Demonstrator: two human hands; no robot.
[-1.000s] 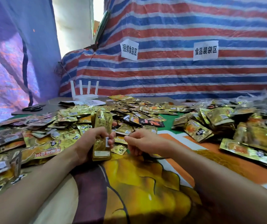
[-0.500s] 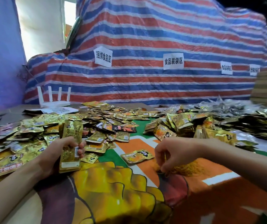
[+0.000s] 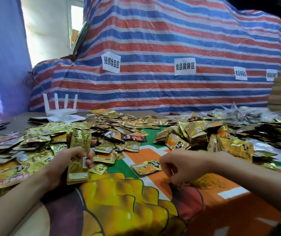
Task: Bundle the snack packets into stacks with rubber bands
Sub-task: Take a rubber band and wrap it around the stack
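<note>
Left hand (image 3: pixel 63 166) grips upright packet stack (image 3: pixel 79 150), left of rubber band pile (image 3: pixel 206 182); right hand (image 3: pixel 182 166) pinches into that pile.

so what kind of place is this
Most likely a makeshift food-packing workshop: paper signs on the striped tarp label work zones, snack packets heap across the table, and rubber bands lie piled at the right hand.
</note>
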